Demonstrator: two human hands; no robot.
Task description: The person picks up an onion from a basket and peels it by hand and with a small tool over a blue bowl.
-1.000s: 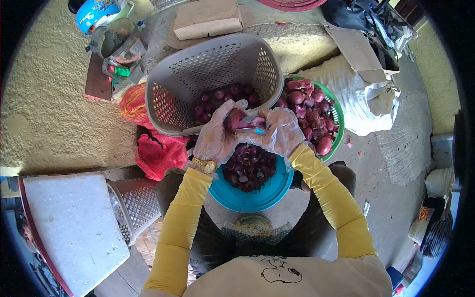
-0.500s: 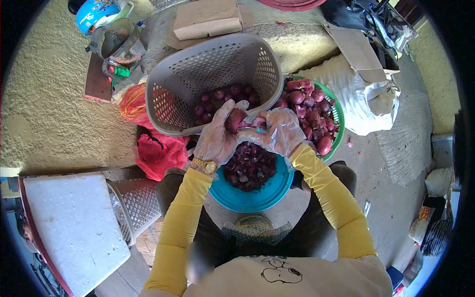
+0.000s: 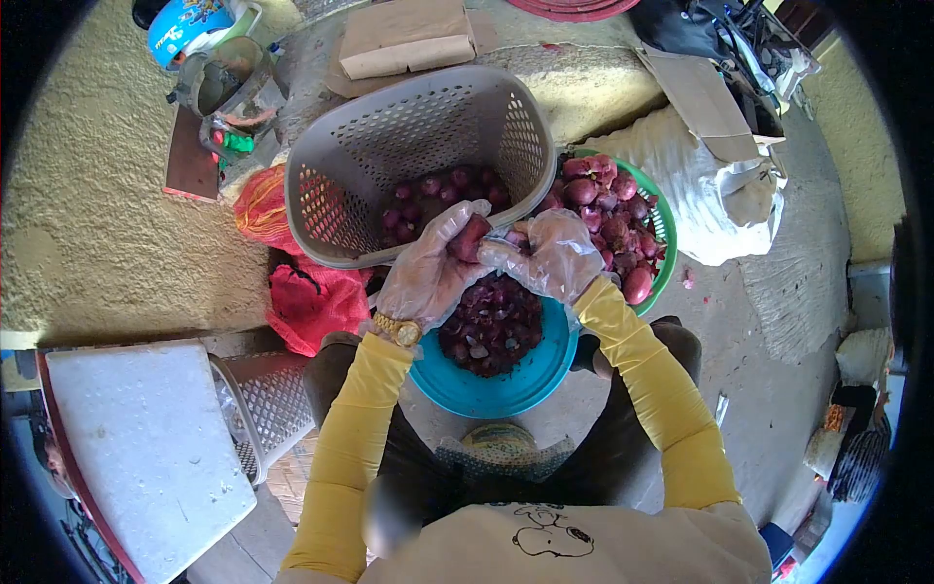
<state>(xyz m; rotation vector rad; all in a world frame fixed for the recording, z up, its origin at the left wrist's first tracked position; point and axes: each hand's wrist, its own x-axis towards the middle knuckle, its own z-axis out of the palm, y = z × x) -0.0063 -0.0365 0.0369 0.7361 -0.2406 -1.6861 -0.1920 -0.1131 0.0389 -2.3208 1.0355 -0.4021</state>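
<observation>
My left hand (image 3: 425,268), in a clear plastic glove, is closed around a red onion (image 3: 471,239). My right hand (image 3: 556,255), gloved the same way, has its fingers pinched together against the onion's right side. Whatever sits between those fingers is mostly hidden. Both hands are above the far rim of a blue basin (image 3: 457,397), which holds a heap of dark red onion skins (image 3: 486,336). Beyond the hands stands a grey-brown plastic basket (image 3: 341,127) with several onions (image 3: 428,185) at its bottom. A green basket (image 3: 667,219) piled with unpeeled red onions (image 3: 613,229) is beside my right hand.
Red mesh sacks (image 3: 309,307) lie left of the basin. A white sack (image 3: 715,214) and cardboard (image 3: 700,102) are at the right. Cardboard (image 3: 409,39) lies behind the basket. A white foam slab (image 3: 146,438) and another basket (image 3: 277,409) stand at the left.
My left hand has turned the onion slightly and its fingers have moved up and right over it. My right fingers have shifted in closer, and a blue bit seen between them earlier is now hidden.
</observation>
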